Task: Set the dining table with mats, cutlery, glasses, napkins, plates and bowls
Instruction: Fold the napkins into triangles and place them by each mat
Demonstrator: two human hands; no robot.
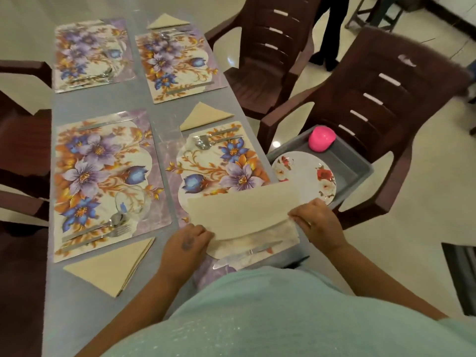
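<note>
Four floral mats lie on the grey table [144, 104], two along its left edge and two along its right edge. On the near-right mat [221, 166] a cream napkin [239, 210] lies spread flat across the mat's near half. Both hands pinch it: the left hand [186, 239] grips its near-left corner between thumb and curled fingers, and the right hand [313, 220] pinches the near-right edge, where a folded layer is lifted over the sheet beneath. Just nearer than the napkin, at the mat's near edge, lies a knife [247, 255]. At the mat's far edge rest a fork and spoon [206, 141] close together, and a folded triangular napkin [203, 115] lies on the table just beyond that edge.

The near-left mat [103, 181] carries a clear glass [130, 204] near its near-right part, with cutlery [103, 229] just beside it along the near edge, and a knife along the far edge. Another folded napkin [113, 264] lies on the table by the near-left corner, just off that mat. The far-left mat [90, 55] and far-right mat [177, 63] each hold cutlery, blurred, and a fourth folded napkin [167, 21] sits beyond the far-right mat.

Off the table's right edge, a grey tray [353, 166] rests on a brown chair [386, 104]. It holds a flowered plate [306, 173] and a pink bowl [322, 137] turned upside down at its far end.
</note>
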